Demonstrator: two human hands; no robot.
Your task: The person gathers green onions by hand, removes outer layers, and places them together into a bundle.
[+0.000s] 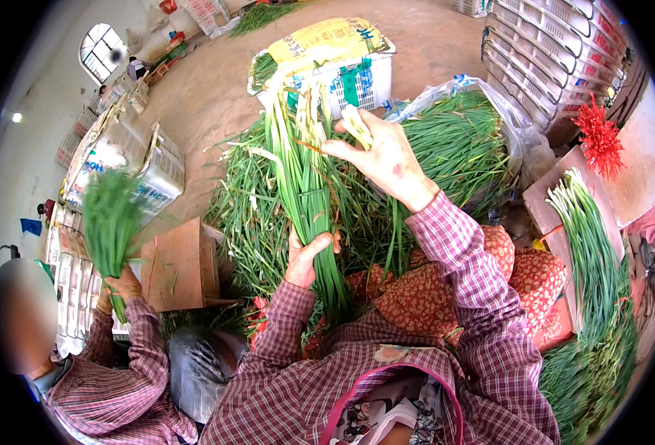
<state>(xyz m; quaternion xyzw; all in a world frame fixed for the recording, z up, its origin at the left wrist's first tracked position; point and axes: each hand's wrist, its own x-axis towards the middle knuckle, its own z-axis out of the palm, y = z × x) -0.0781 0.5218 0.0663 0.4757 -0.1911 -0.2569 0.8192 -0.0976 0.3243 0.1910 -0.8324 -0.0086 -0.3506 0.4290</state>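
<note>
My left hand grips a large bunch of long green stalks, likely garlic chives or young garlic, around its green lower part. The pale ends point away from me and fan out. My right hand is at the right of those pale ends, its thumb and fingers closed around a few short whitish stalks. Thin brownish leaves hang loose on the bunch near my right thumb. Beneath both hands spreads a big heap of loose green leaves. A sorted bunch with white ends lies on a board at my right.
A white plastic crate with a yellow sack stands ahead. Beside it, greens fill a clear plastic bag. Stacked crates and red ties are at the right. At the left, a co-worker holds another bunch near a wooden board.
</note>
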